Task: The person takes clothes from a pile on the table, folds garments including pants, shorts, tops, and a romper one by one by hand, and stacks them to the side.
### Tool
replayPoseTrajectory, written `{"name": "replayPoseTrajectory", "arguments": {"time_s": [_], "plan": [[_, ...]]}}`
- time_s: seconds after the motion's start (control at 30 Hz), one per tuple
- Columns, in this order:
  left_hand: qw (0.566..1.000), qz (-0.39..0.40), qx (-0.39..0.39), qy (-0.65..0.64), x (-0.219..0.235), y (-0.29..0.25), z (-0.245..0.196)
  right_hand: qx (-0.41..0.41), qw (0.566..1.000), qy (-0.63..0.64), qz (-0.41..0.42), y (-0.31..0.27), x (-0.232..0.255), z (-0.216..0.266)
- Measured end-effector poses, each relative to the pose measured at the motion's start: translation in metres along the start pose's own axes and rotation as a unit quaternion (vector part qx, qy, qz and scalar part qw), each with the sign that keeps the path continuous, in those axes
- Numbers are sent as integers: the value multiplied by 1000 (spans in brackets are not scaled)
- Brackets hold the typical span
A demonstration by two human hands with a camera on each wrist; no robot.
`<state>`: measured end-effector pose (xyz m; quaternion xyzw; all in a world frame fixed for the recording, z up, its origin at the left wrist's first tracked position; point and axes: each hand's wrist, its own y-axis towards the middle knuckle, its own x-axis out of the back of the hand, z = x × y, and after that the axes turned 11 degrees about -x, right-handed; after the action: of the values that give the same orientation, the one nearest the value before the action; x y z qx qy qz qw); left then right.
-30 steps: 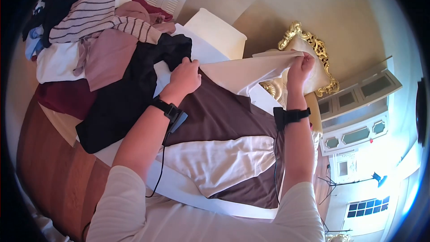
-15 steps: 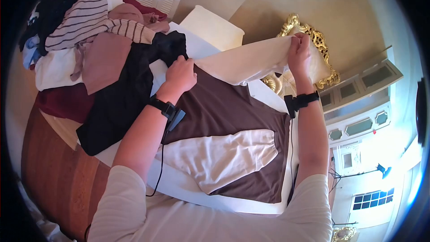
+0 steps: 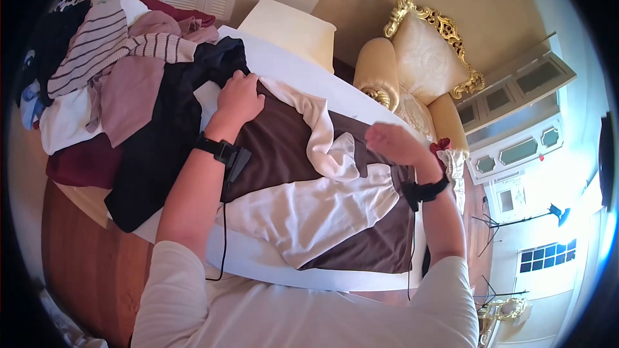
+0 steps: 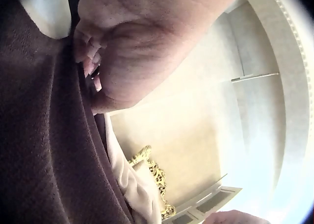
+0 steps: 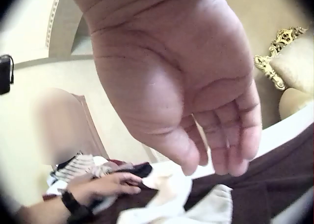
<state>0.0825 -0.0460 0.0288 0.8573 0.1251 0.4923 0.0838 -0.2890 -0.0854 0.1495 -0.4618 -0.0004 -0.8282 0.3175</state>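
Observation:
A brown top [image 3: 277, 148] with cream sleeves lies spread on the white table. My left hand [image 3: 240, 100] pinches its upper left edge near the shoulder; in the left wrist view the fingers [image 4: 91, 57] are curled at the brown fabric, their tips partly hidden. The far sleeve [image 3: 320, 138] lies loosely bent across the brown body, its end near the middle. Flat over the near side of the body runs the other sleeve [image 3: 309, 225]. My right hand [image 3: 396, 144] hovers over the right part of the top, palm down, its fingers loosely extended and holding nothing.
A heap of clothes, with a striped knit [image 3: 97, 45] and a black garment [image 3: 158, 148], covers the table's left end. Behind the table [image 3: 271, 51] stand a cream box-like piece [image 3: 290, 32] and a gilded armchair [image 3: 429, 58]. Cables hang from both wrists.
My right hand has let go of the far sleeve, which was stretched out to the right, and has come down and nearer. The sleeve now lies folded onto the body. My left hand keeps its grip.

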Motion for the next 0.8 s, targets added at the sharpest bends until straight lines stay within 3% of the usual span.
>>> {"name": "replayPoseTrajectory", "arguments": {"time_s": [0.07,0.1,0.13,0.2,0.33,0.4,0.53,0.6,0.67,0.7,0.73,0.8], "plan": [[1000,-2,-1,-4,0,0,0,-85,968,-236,26,1,-11,-16],[1000,-3,1,-9,0,-1,1,-150,969,-193,24,3,-20,-21],[1000,-4,3,-8,0,0,2,-148,970,-194,25,3,-30,-27],[1000,-3,-2,-6,0,0,1,-121,978,-144,-94,4,-47,-40],[1000,1,-5,1,-2,0,2,-152,970,-158,-103,11,-53,-39],[1000,-2,-4,0,-1,0,2,-142,975,-161,-51,25,-46,-56],[1000,-3,-4,-2,-1,0,2,-147,979,-133,-42,32,-24,-56],[1000,-8,-12,-2,-1,-1,1,-204,964,142,-90,30,-3,-32],[1000,-8,-12,3,-3,0,2,-149,935,302,-108,38,22,-17],[1000,-8,-12,7,-4,0,3,-76,915,378,-120,46,35,-8],[1000,-8,-13,7,-4,0,3,-2,884,450,-131,56,49,-2],[1000,-5,-11,13,-4,0,3,41,818,542,-190,88,89,-5]]}}
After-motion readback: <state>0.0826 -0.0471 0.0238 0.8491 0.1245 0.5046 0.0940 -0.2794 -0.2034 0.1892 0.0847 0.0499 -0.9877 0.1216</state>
